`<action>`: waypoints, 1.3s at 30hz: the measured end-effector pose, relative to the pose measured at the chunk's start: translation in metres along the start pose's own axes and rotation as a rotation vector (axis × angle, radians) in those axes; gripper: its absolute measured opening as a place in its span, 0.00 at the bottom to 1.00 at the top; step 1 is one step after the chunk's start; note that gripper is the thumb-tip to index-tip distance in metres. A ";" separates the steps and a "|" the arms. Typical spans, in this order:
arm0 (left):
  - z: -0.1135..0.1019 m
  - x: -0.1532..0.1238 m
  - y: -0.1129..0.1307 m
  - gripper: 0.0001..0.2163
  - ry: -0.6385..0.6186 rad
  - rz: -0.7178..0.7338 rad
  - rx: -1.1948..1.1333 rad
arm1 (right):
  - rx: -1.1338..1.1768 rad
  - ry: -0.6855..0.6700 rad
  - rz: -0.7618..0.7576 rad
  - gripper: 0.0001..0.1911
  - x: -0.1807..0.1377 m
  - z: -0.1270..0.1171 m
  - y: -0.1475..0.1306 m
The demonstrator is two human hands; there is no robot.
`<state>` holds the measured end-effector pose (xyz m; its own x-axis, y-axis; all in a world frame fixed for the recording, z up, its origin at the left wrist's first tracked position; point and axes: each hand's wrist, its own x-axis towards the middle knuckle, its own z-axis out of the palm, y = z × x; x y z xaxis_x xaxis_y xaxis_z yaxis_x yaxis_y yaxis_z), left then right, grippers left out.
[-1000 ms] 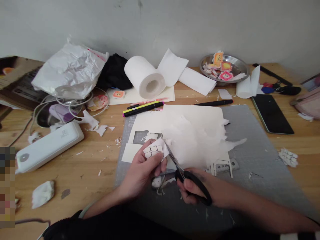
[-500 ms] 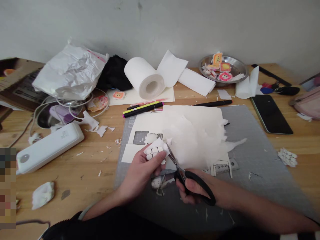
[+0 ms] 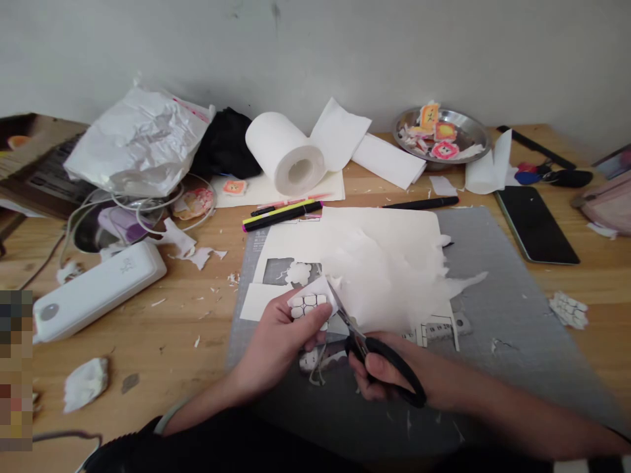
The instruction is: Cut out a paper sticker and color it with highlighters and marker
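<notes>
Between thumb and fingers, my left hand (image 3: 280, 328) pinches a small white paper piece (image 3: 309, 302) with a black-outlined grid of rounded cells drawn on it. My right hand (image 3: 389, 368) grips black-handled scissors (image 3: 394, 368), fingers through the loops. The blades point up and left and meet the right edge of the paper piece; whether they are parted there is hard to tell. Beneath lie cream paper sheets (image 3: 374, 226) with a heap of thin white film (image 3: 379, 282) on top. A metal ruler (image 3: 441, 330) is partly covered by the paper, near both hands.
A grey cutting mat (image 3: 497, 295) spans the front. A paper roll (image 3: 279, 151) and a steel bowl of coloured cutouts (image 3: 473, 128) stand at the back. A phone (image 3: 535, 223) lies right, a white power bank (image 3: 101, 289) left. Markers (image 3: 283, 215) lie above the paper.
The paper piece has turned slightly in my left hand, showing more of its drawn grid and white margin. The scissors have barely shifted.
</notes>
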<state>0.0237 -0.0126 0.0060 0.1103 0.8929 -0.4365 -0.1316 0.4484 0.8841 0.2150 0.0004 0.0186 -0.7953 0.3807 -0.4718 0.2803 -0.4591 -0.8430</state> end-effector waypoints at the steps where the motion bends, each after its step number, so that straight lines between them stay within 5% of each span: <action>1: 0.000 0.000 0.000 0.13 0.001 0.003 0.000 | -0.011 0.019 0.020 0.33 0.001 0.001 0.000; 22: 0.002 -0.001 -0.001 0.12 0.039 0.017 0.027 | 0.154 0.080 0.009 0.32 0.004 0.008 -0.001; 28: 0.000 -0.001 -0.003 0.09 0.062 0.140 -0.030 | 0.069 0.024 -0.088 0.30 0.002 0.001 0.005; 32: -0.002 -0.002 -0.001 0.18 -0.026 0.195 0.014 | 0.060 -0.066 -0.199 0.29 0.002 -0.005 0.012; 39: -0.001 -0.004 -0.003 0.12 -0.155 0.113 -0.163 | 0.035 -0.133 -0.233 0.30 0.001 -0.005 0.011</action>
<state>0.0231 -0.0173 0.0046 0.2339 0.9266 -0.2944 -0.3075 0.3578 0.8817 0.2205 -0.0003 0.0077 -0.9007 0.3714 -0.2255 0.0640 -0.3999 -0.9143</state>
